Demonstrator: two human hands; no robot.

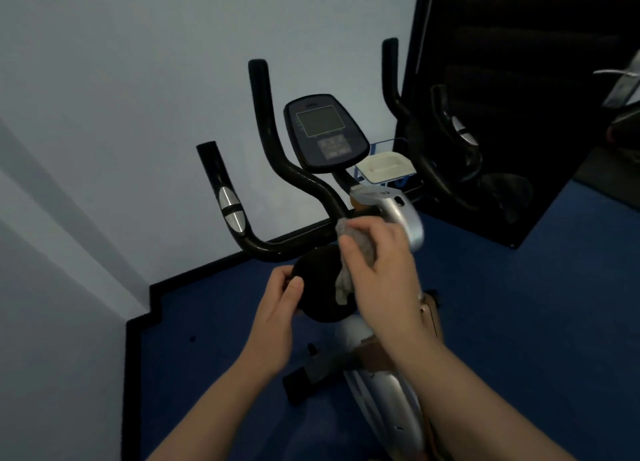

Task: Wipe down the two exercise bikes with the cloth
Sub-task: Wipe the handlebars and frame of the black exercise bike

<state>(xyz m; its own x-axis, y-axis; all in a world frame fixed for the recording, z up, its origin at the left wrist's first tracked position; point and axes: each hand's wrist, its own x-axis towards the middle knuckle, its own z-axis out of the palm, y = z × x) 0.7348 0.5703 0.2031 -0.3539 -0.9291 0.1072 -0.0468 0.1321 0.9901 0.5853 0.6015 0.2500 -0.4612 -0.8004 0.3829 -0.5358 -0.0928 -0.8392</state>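
An exercise bike (391, 384) with a silver frame stands in front of me. Its black handlebars (277, 169) curve up around a dark console (325, 133). My right hand (384, 270) is shut on a grey cloth (356, 249) and presses it against the stem where the handlebars join, just under the silver cover (405, 214). My left hand (277, 308) grips the left rim of a round black knob (322, 287) below the bars. Only a grey and black part of a second bike (623, 100) shows at the right edge.
A pale wall (121, 114) with black skirting runs close on the left and behind the bike. Blue floor (519, 315) lies around it. A black panel (519, 79) stands at the back right, and a white tray on a blue wire rack (384, 166) sits behind the console.
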